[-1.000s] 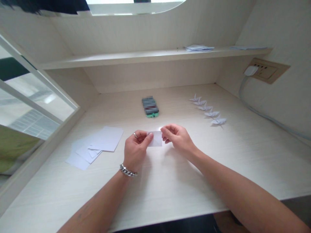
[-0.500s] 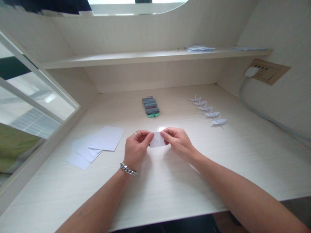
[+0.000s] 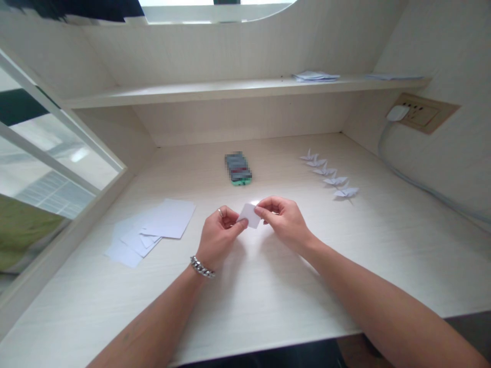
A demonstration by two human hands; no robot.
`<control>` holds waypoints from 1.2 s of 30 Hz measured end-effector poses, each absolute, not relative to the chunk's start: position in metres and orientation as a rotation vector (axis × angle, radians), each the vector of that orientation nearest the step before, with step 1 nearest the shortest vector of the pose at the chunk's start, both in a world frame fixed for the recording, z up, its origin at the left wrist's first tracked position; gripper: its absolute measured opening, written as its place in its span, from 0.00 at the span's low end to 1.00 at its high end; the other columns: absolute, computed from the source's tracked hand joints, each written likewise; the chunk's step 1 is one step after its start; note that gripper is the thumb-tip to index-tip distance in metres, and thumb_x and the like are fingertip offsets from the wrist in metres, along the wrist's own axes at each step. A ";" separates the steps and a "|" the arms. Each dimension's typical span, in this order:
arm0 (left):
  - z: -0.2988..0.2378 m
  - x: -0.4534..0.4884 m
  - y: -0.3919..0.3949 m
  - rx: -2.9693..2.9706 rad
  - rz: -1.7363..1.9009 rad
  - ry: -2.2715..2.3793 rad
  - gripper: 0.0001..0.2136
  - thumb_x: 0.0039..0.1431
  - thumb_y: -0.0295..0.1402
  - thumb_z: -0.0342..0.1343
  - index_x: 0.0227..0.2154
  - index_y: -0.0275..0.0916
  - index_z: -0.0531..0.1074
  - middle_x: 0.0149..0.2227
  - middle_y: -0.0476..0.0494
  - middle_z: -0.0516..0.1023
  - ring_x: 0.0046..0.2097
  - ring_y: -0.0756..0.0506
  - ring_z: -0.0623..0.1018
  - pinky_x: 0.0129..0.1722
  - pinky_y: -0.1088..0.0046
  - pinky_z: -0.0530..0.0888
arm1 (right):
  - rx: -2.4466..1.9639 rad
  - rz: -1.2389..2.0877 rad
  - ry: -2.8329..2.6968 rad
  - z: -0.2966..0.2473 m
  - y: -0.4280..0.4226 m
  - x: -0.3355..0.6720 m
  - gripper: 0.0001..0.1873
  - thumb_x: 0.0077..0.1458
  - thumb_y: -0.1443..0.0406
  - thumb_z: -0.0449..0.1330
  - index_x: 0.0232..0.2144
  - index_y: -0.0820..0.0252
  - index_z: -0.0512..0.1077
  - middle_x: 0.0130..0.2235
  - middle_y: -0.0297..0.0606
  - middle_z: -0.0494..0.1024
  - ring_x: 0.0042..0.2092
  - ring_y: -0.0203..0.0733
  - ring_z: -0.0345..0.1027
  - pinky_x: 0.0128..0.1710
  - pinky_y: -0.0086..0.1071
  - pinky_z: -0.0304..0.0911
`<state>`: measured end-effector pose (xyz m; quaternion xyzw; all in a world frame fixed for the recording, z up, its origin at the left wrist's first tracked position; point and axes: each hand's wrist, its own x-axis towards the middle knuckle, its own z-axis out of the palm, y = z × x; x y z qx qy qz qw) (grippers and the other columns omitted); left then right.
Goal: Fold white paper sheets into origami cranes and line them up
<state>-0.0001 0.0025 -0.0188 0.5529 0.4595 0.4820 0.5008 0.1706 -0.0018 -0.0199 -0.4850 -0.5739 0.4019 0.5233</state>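
While both hands are busy mid-desk, head cam has the left hand (image 3: pixel 219 234) pinching a small white paper (image 3: pixel 251 216) by its left corner, thumb on top, and the right hand (image 3: pixel 284 221) pinching the upper right part of it between thumb and fingers. So yeah, both are closed on the same bit of paper, which sits tilted like a diamond between them, near the middle of the desk (image 3: pixel 264 306). Can't tell how many layers it's got. Left wrist has a chunky silver bracelet (image 3: pixel 202 267), plus a ring (image 3: pixel 220 212) on a finger. Over to the left there's a loose overlapping pile of white sheets (image 3: pixel 171 217), well apart from the hands. Five little paper birds (image 3: pixel 336 181) stand in a slanting row off to the right, and behind the hands lies some pixelated dark thing (image 3: pixel 238 167) with a green end
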 end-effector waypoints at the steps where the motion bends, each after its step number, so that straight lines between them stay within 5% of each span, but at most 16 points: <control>1: -0.018 0.000 0.002 1.365 1.135 1.099 0.11 0.44 0.31 0.67 0.28 0.36 0.70 0.26 0.49 0.77 0.29 0.49 0.77 0.30 0.76 0.72 | -1.168 0.940 -1.398 -0.019 -0.003 0.171 0.08 0.51 0.61 0.64 0.29 0.61 0.76 0.29 0.37 0.78 0.31 0.38 0.70 0.30 0.31 0.63; 4: -0.017 0.001 0.001 1.449 1.112 1.079 0.11 0.49 0.34 0.65 0.34 0.36 0.74 0.29 0.46 0.79 0.32 0.48 0.78 0.32 0.75 0.73 | -1.168 0.942 -1.493 -0.015 -0.006 0.170 0.06 0.51 0.62 0.64 0.28 0.60 0.77 0.28 0.37 0.79 0.30 0.38 0.69 0.31 0.31 0.62; 11: -0.018 0.001 0.001 1.428 1.198 1.090 0.10 0.52 0.37 0.63 0.31 0.36 0.73 0.29 0.47 0.78 0.31 0.49 0.77 0.31 0.75 0.73 | -1.112 1.148 -1.393 -0.022 0.000 0.172 0.09 0.49 0.62 0.65 0.30 0.63 0.76 0.28 0.37 0.77 0.28 0.37 0.67 0.29 0.30 0.63; 24: -0.011 -0.003 -0.001 1.950 0.937 1.287 0.07 0.57 0.35 0.56 0.32 0.38 0.75 0.29 0.46 0.80 0.30 0.48 0.77 0.31 0.73 0.72 | -1.283 0.919 -1.668 -0.011 -0.003 0.177 0.07 0.53 0.66 0.59 0.27 0.62 0.75 0.28 0.36 0.77 0.31 0.37 0.68 0.32 0.29 0.59; 33: -0.014 -0.010 0.006 1.675 1.090 1.252 0.14 0.56 0.41 0.58 0.39 0.35 0.73 0.34 0.42 0.80 0.33 0.46 0.78 0.32 0.71 0.74 | -1.246 0.954 -1.544 -0.016 0.003 0.183 0.08 0.53 0.63 0.58 0.28 0.62 0.74 0.28 0.36 0.76 0.30 0.37 0.67 0.31 0.30 0.60; 36: -0.015 -0.004 0.002 1.729 1.027 1.222 0.12 0.56 0.41 0.58 0.34 0.36 0.75 0.30 0.44 0.79 0.29 0.48 0.77 0.29 0.74 0.72 | -1.251 0.937 -1.608 -0.012 -0.002 0.179 0.08 0.54 0.64 0.58 0.28 0.62 0.74 0.29 0.37 0.76 0.31 0.37 0.67 0.31 0.29 0.60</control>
